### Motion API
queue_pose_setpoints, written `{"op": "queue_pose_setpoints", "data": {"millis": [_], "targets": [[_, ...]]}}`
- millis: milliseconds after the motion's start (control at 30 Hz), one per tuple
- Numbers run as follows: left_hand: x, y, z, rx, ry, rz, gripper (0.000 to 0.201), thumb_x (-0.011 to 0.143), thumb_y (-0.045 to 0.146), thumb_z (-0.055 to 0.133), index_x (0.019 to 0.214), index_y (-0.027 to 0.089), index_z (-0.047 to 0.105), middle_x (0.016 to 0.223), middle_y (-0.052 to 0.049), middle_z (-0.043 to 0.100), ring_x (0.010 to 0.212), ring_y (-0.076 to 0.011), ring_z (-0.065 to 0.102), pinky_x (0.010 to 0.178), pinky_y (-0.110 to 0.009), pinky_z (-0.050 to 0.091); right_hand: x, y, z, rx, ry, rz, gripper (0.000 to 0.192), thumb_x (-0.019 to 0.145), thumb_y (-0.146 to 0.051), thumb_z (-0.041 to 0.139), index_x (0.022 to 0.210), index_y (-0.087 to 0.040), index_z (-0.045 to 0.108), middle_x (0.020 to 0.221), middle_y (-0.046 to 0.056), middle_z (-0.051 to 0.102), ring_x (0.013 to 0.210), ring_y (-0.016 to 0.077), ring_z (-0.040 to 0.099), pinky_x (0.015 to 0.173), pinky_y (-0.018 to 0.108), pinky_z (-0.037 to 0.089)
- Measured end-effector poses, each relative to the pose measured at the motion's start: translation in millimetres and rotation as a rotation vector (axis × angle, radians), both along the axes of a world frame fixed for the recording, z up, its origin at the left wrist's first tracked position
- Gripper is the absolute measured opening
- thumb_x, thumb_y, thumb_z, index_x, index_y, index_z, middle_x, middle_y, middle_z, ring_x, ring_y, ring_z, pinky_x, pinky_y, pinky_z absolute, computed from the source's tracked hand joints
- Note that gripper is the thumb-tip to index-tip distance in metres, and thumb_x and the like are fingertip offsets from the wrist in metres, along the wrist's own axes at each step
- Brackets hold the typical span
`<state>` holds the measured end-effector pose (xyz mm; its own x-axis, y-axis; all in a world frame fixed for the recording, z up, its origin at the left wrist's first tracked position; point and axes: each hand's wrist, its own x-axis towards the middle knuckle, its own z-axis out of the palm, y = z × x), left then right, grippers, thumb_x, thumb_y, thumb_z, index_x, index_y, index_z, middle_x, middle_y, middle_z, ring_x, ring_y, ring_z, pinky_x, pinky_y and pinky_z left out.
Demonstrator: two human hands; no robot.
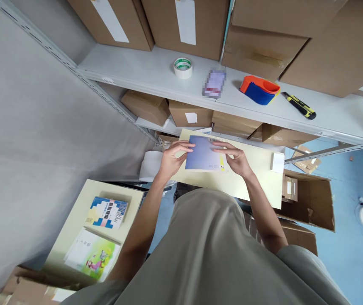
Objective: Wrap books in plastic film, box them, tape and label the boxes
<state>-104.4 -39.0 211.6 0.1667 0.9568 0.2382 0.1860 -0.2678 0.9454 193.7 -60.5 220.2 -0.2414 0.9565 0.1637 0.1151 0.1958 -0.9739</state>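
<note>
A thin blue-violet booklet (202, 156) lies flat on a pale yellow table (251, 178) in front of me. My left hand (170, 159) grips its left edge, fingers curled over the top. My right hand (235, 157) holds its right side, with fingers resting on the cover near a yellow mark. A small white block (277, 162) sits on the table's right end, apart from both hands.
A grey shelf (156, 76) above carries a tape roll (183, 67), an orange-blue tape dispenser (259, 90), a yellow utility knife (300, 105) and cardboard boxes. A low side table (73, 220) at left holds two books (101, 233). An open carton (308, 203) stands at right.
</note>
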Motion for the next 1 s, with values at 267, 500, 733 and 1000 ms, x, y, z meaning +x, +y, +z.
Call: {"op": "queue_pose_setpoints", "data": {"millis": [267, 500, 733, 1000], "targets": [[-7.4, 1.6, -9.1, -0.282, -0.128, -0.011, 0.065, 0.081, 0.063, 0.102, 0.121, 0.026, 0.066, 0.097, -0.004, 0.086, 0.095, -0.0246, 0.083, 0.085, -0.031, 0.063, 0.8, 3.1, -8.6, -0.218, 0.096, -0.076, 0.084, 0.093, -0.069, 0.092, 0.163, -0.029, 0.067, 0.097, 0.002, 0.089, 0.095, 0.0273, 0.083, 0.099, 0.047, 0.069], [-7.4, -1.8, -9.5, -0.231, -0.066, -0.086, 0.049, 0.092, 0.067, 0.09, 0.11, 0.023, 0.079, 0.122, -0.012, 0.085, 0.116, -0.0281, 0.081, 0.106, -0.039, 0.064, 3.9, 4.3, -15.7, -0.237, 0.152, -0.121, 0.06, 0.091, -0.07, 0.095, 0.131, -0.032, 0.073, 0.09, 0.0, 0.086, 0.082, 0.0232, 0.08, 0.078, 0.037, 0.064], [-13.3, 3.1, -9.2, -0.294, -0.113, -0.127, 0.057, 0.083, 0.061, 0.099, 0.122, 0.023, 0.083, 0.121, -0.013, 0.087, 0.113, -0.0296, 0.082, 0.098, -0.039, 0.065, 5.7, 2.0, -12.8, -0.216, 0.107, -0.062, 0.06, 0.091, -0.08, 0.088, 0.121, -0.028, 0.086, 0.119, 0.007, 0.09, 0.11, 0.0292, 0.085, 0.098, 0.045, 0.069], [7.7, 4.3, -23.8, -0.367, -0.04, 0.039, 0.07, 0.086, 0.09, 0.084, 0.07, 0.024, 0.068, 0.058, -0.003, 0.069, 0.048, -0.0144, 0.055, 0.051, -0.029, 0.047, -14.5, 4.9, -26.9, -0.341, 0.079, -0.18, 0.073, 0.088, -0.094, 0.082, 0.066, -0.026, 0.068, 0.066, 0.006, 0.08, 0.04, 0.0107, 0.044, 0.042, 0.032, 0.045]]}}
